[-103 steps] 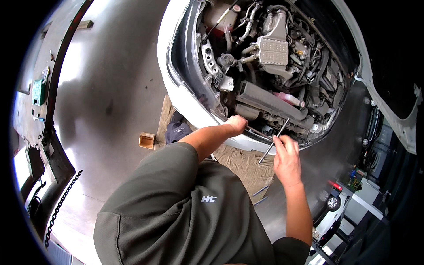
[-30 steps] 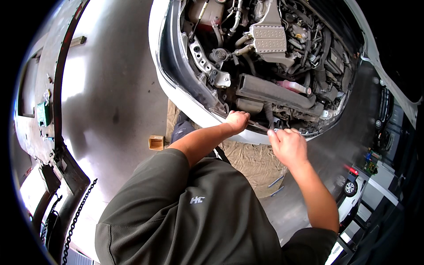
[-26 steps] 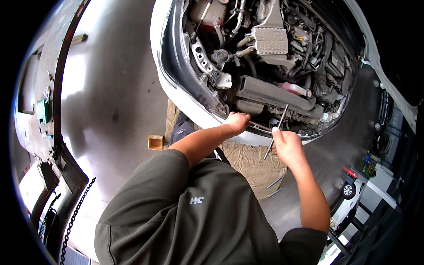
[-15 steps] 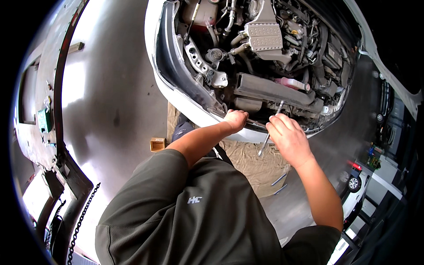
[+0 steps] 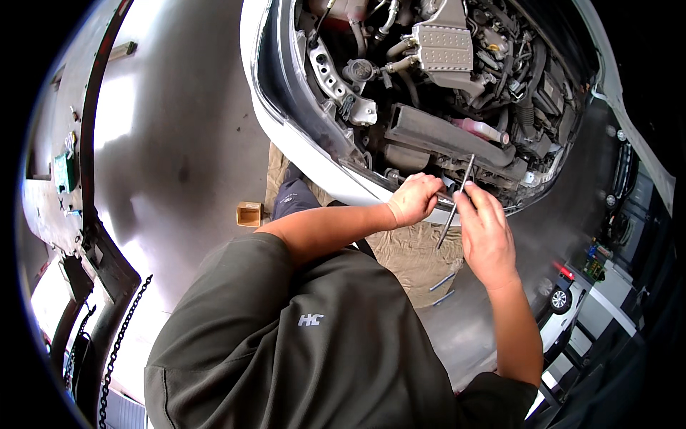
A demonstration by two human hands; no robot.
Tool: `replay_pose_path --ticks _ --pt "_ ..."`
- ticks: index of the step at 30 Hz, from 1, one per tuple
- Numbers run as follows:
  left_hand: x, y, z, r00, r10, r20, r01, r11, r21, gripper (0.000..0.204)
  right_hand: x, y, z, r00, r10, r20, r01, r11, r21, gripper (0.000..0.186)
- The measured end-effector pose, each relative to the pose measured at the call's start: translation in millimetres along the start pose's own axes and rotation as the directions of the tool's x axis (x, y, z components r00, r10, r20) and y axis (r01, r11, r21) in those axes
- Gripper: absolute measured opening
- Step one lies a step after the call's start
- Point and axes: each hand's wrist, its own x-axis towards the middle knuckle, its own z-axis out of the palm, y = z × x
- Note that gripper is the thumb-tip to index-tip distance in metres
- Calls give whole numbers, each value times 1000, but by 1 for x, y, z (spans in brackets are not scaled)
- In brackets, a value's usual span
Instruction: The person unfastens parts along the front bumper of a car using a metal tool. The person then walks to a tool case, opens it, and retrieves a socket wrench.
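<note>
A slim metal rod [image 5: 448,225] slants across the front edge of the open engine bay, its upper end over the bay and its lower end over the tan cloth. My right hand [image 5: 489,236] is closed on its middle, fingers rather straight. Just left of the rod, my left hand [image 5: 414,201] is curled shut at the bumper's upper edge; what its fingers grip is hidden. Below the hands runs the white front bumper [image 5: 314,168]. Behind them lies a long black cover [image 5: 443,136] beside a bottle of pink fluid [image 5: 480,129].
A tan cloth [image 5: 404,261] lies on the floor under the bumper, with two thin blue sticks [image 5: 443,281] at its edge. A small open cardboard box [image 5: 249,214] sits left of it. A metal frame [image 5: 86,164] with a hanging chain [image 5: 125,343] stands at far left.
Both hands have shifted right along the bumper, the left closer to the right. The rod has moved right with my right hand. My view has tilted slightly.
</note>
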Motion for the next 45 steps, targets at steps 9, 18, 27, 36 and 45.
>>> replay_pose_path --ticks 9,18,27,36,45 --pt "-16 3 -8 995 -84 -46 89 990 108 43 -2 15 7 958 -38 283 52 998 -44 21" --pt "-90 -47 -65 878 -448 169 375 862 342 25 -22 13 56 828 544 138 -502 607 616 76" --pt "-27 23 -18 996 65 61 -76 977 200 77 -29 14 86 644 597 478 -388 -284 877 28" --pt "-18 7 -4 993 -35 116 18 989 146 20 -46 23 31 987 151 -49 -139 972 191 32" --pt "-14 -36 -80 920 -357 163 212 803 557 37 -13 50 37 999 -50 11 47 985 168 21"
